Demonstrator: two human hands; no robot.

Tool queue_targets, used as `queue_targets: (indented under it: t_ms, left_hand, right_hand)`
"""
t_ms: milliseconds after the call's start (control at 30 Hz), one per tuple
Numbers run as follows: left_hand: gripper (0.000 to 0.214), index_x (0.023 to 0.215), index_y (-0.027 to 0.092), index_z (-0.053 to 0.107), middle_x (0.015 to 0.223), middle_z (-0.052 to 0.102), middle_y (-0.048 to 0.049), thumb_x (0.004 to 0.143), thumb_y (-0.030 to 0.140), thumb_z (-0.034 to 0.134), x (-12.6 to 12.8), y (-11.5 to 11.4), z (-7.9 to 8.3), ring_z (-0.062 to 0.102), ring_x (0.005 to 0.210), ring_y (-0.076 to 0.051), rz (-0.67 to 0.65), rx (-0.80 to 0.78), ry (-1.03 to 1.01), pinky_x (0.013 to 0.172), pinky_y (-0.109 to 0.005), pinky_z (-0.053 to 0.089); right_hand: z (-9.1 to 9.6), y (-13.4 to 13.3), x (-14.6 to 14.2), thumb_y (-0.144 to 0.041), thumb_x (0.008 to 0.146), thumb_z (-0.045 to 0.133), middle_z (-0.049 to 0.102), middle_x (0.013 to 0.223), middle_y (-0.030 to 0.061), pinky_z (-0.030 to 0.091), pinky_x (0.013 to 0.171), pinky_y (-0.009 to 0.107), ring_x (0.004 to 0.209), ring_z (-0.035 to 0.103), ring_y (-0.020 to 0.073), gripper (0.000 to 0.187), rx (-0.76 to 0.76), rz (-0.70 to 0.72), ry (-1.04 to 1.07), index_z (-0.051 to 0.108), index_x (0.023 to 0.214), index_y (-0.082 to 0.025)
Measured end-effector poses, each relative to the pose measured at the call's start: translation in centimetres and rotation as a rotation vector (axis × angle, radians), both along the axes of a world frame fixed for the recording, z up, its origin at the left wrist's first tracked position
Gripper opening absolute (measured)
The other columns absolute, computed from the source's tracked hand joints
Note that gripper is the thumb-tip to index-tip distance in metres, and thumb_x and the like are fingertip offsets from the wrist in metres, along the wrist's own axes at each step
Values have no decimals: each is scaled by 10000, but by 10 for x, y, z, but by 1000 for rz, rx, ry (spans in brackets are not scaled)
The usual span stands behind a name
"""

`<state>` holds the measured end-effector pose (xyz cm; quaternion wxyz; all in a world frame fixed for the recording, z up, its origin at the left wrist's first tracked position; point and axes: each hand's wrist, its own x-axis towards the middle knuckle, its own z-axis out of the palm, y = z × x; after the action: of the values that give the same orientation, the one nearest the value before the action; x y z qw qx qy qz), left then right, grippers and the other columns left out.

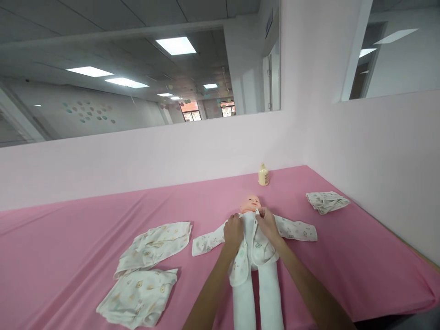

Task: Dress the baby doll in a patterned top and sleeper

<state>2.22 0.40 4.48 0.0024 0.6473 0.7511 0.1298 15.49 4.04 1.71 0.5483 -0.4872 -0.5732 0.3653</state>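
Note:
A baby doll (250, 203) lies on its back on the pink table (85, 233), head away from me, in a white printed jacket (295, 229) with sleeves spread out and white leggings. My left hand (233, 231) is closed on the jacket's left front panel at the doll's chest. My right hand (267, 223) pinches the jacket's other front edge just below the doll's chin. Both hands sit close together at the jacket's opening.
Two folded printed garments (156, 245) (139, 295) lie to the left of the doll. A crumpled white cloth (326, 201) lies at the right near the wall. A small cream bottle (263, 175) stands at the back edge by the pink wall.

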Motion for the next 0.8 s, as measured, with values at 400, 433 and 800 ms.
queue_targets:
  t_ms: [400, 433, 800]
  left_hand:
    - [301, 1048, 119, 607, 1033, 652, -112, 955, 109, 321, 10, 5, -2, 660, 870, -223, 67, 132, 37, 685, -309, 447]
    - [305, 1053, 118, 604, 1028, 647, -111, 944, 86, 321, 11, 6, -3, 662, 866, -223, 65, 139, 63, 679, -308, 454]
    - [288, 1078, 159, 602, 1006, 630, -86, 942, 108, 354, 12, 8, -5, 649, 829, -204, -84, 113, 141, 652, -294, 450]
  right_hand:
    - [0, -9, -4, -227, 737, 432, 432, 581, -40, 247, 562, 267, 587, 392, 147, 157, 7, -177, -237, 363, 596, -225]
    - [0, -10, -4, -240, 750, 434, 457, 595, -37, 259, 564, 266, 595, 413, 150, 144, 2, -177, -202, 389, 614, -225]
    - [0, -16, -4, -348, 823, 496, 574, 655, -19, 345, 604, 276, 634, 504, 168, 178, 29, -85, -15, 518, 699, -222]
